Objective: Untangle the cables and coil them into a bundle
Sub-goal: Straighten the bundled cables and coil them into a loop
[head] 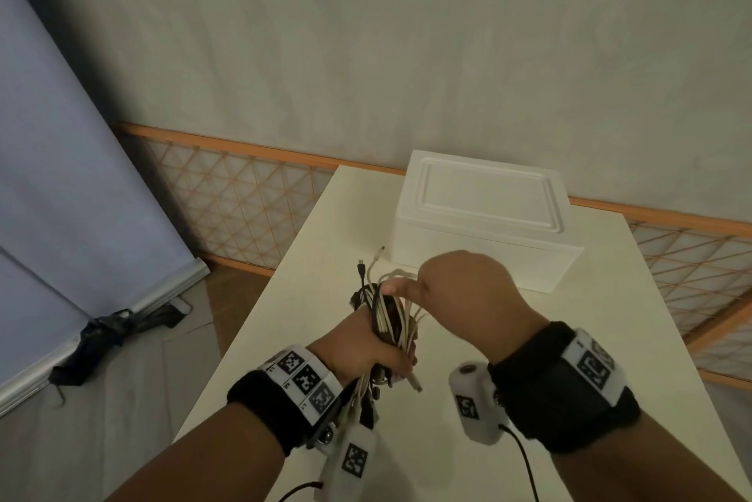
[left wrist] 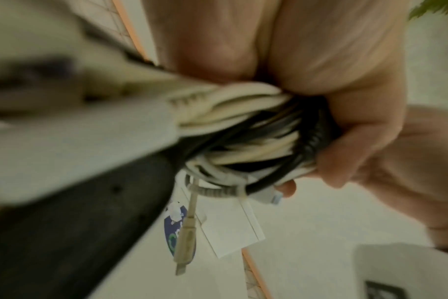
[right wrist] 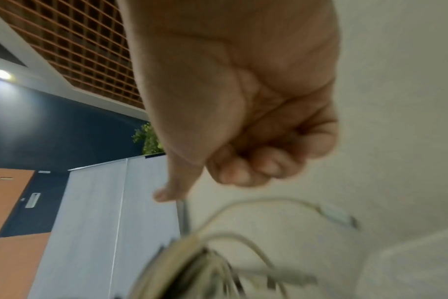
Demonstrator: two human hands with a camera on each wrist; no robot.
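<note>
A bundle of white and black cables [head: 386, 318] stands upright in my left hand [head: 366, 347], whose fingers wrap tightly round its middle above the white table [head: 569, 338]. Up close, the left hand [left wrist: 351, 125] squeezes the coiled cables [left wrist: 243, 141], and a grey plug [left wrist: 184, 242] dangles below. Two loose plug ends [head: 370, 261] stick out at the top. My right hand [head: 427, 285] hovers at the bundle's top, fingers curled, thumb stretched onto the upper loops. In the right wrist view the right hand [right wrist: 243, 141] shows nothing inside its curled fingers; blurred cable loops [right wrist: 243, 238] arc below it.
A closed white box [head: 480, 216] stands on the table just beyond my hands. An orange lattice fence [head: 244, 192] runs behind the table. A pale blue screen [head: 61, 175] leans at the left, with a dark cloth [head: 101, 338] on the floor.
</note>
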